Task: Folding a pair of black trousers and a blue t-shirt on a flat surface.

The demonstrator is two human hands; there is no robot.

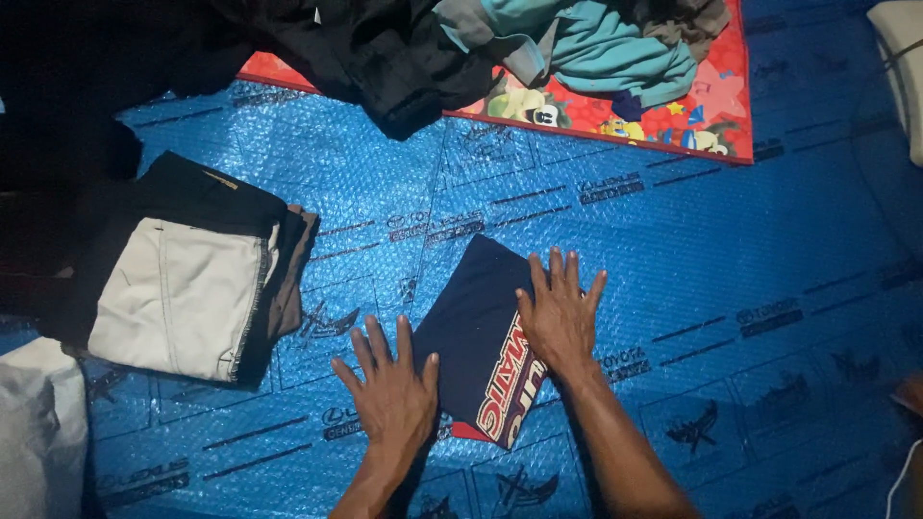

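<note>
A blue bubble-textured sheet [731, 231] covers the floor and carries everything else. Along its far edge lies a red cartoon-printed mat [716, 106], heaped with loose clothes: a black garment [385, 58] spilling over the mat's edge and a teal and grey garment [596, 43] beside it. These look unfolded, so by my judgement a good part of the folding remains. To the left sits a neat stack of folded clothes [192, 279], a cream piece on top of dark and brown ones, which reads as work already finished. At the lower left corner a white bundle [38, 432] shows only partly. Near the centre lies the navy T-shirt [476, 317] with red and white lettering, already folded into a compact rectangle, flat on the sheet. The right hand [558, 312] presses on its upper right part, fingers spread and flat, gripping nothing. The left hand [389, 389] rests just beside its left edge, fingers likewise spread, palm down, touching the shirt's border
</note>
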